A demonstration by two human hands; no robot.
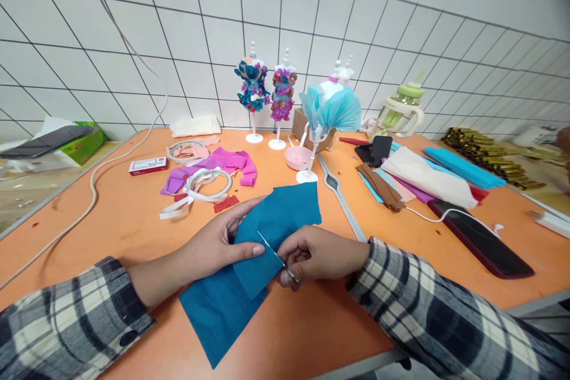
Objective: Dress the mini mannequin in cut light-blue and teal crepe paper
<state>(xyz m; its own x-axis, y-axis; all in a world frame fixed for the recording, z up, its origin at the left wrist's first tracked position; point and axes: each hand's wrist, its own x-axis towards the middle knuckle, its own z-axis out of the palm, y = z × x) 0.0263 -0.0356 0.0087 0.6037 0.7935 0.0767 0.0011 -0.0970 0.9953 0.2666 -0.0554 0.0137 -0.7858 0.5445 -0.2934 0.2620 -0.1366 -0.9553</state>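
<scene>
Teal, papery sheet (287, 208) in overlapping layers, at the near middle of an orange table (120, 225). The left hand (214, 246) pinches it from the left, thumb flat on the upper layer and fingers underneath. The right hand (307, 252) is curled tightly around the handles of small scissors (291, 274), whose slender tip points far and left across the sheet; whether the sheet lies between the 2 blades cannot be told. Both forearms wear plaid sleeves (84, 314).

Just beyond the left hand are red scraps (225, 203), a white tape roll (216, 196) with a loose end, and a purple strip (229, 159). Farther left lies a red-and-white box (148, 166).

At the far middle stand 2 flower-covered dress forms (282, 95); to their right, another form carries a light-blue ruffle (341, 110), with a pink bowl (298, 158) beside its stem. To the far right is a bottle (403, 110) with a green lid. Nearer, on the right, a white bundle (430, 178) rests over coloured strips, among them a brown piece (383, 187). A dark, elongated case (483, 240) lies nearest the right edge, a white cable crossing it.
</scene>
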